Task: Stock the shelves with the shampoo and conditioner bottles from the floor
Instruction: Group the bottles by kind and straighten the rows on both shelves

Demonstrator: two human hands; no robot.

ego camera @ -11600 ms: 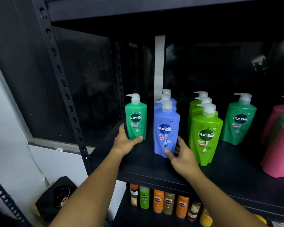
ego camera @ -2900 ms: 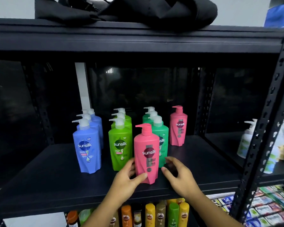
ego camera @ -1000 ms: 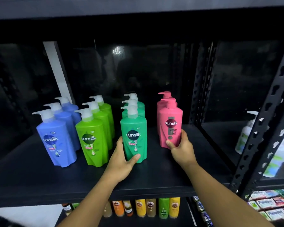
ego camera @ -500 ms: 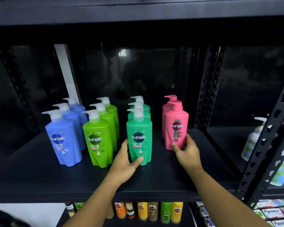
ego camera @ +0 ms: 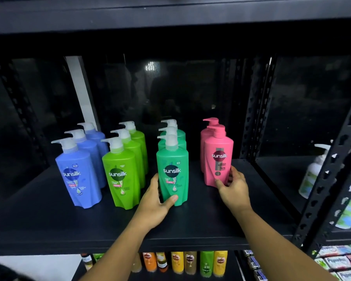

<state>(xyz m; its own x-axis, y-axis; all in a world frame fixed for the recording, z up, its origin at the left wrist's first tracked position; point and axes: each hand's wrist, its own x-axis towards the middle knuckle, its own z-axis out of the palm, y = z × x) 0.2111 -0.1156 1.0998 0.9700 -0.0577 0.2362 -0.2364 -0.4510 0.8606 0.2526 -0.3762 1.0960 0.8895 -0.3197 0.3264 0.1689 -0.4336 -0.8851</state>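
Note:
Four rows of Sunsilk pump bottles stand upright on the black shelf (ego camera: 49, 220). From left to right they are blue (ego camera: 77, 175), lime green (ego camera: 121, 175), teal green (ego camera: 173, 169) and pink (ego camera: 218, 159). My left hand (ego camera: 154, 201) grips the base of the front teal green bottle, thumb across its front. The fingers of my right hand (ego camera: 232, 188) curl round the lower right side of the front pink bottle. Both bottles stand on the shelf.
A perforated black upright (ego camera: 332, 159) bounds the shelf on the right, with white pump bottles (ego camera: 314, 171) beyond it. Small orange, yellow and green bottles (ego camera: 182, 262) line the shelf below. Another shelf board (ego camera: 170, 15) hangs overhead.
The view has drifted slightly. Both hands keep their hold on the front teal green and front pink bottles, which stay in place in their rows.

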